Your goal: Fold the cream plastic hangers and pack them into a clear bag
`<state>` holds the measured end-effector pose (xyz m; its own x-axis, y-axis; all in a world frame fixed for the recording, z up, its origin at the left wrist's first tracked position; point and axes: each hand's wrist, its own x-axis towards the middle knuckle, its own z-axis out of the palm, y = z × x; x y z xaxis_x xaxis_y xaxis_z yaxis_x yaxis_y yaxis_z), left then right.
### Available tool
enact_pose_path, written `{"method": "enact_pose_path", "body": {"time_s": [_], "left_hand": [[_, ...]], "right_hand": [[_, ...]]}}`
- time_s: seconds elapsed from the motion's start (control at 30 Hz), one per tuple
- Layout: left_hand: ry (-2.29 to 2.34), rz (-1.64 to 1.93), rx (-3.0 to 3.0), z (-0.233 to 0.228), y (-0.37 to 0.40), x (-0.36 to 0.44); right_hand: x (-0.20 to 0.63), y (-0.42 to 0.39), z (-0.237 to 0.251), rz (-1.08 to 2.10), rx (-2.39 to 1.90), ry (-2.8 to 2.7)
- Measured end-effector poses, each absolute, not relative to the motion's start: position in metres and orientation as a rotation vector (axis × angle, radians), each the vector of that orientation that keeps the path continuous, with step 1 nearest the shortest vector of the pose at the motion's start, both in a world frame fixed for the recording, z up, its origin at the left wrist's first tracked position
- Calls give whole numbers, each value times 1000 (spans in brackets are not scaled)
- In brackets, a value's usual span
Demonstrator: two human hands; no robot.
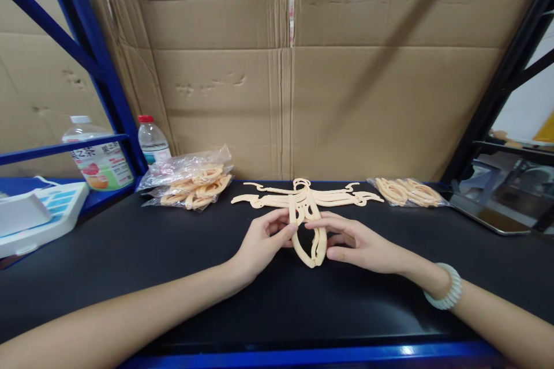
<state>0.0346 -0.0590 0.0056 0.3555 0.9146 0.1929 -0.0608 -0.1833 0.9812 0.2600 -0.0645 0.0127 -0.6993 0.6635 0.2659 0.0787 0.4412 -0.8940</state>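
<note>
My left hand (265, 242) and my right hand (352, 242) meet at the middle of a black tabletop (173, 253). Both pinch a cream plastic hanger piece (312, 242) that points toward me, the left from its left side, the right from its right side. Just behind it lies a small pile of flat cream plastic hangers (303, 196) with arms spread left and right. A pale bead bracelet (448, 288) is on my right wrist.
A clear bag of cream plastic parts (190, 181) lies at the back left, another bag (407, 191) at the back right. Two bottles (151, 138) stand by the blue rack post. A white device (38, 213) sits left, a tablet (493, 207) right. Cardboard sheets (346, 86) wall the back.
</note>
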Motion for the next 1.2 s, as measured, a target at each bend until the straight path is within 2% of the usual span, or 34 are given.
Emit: {"method": "enact_pose_path", "body": {"time_s": [0.37,0.83,1.0,1.1,1.2], "left_hand": [[883,1153,1492,0,-56,33],[1064,984,2071,6,-54,28],[1070,952,2159,-2,-54,30],[1021,1166,2086,9,-57,26],[992,1580,2100,45,-64,10]], "right_hand": [[258,-65,14,1087,-659,-2266],[270,-57,0,518,-856,-2556],[271,-54,-3,414,-895,-2533],[271,-52,-1,400,-893,-2517],[271,-52,1,415,-884,-2471]]}}
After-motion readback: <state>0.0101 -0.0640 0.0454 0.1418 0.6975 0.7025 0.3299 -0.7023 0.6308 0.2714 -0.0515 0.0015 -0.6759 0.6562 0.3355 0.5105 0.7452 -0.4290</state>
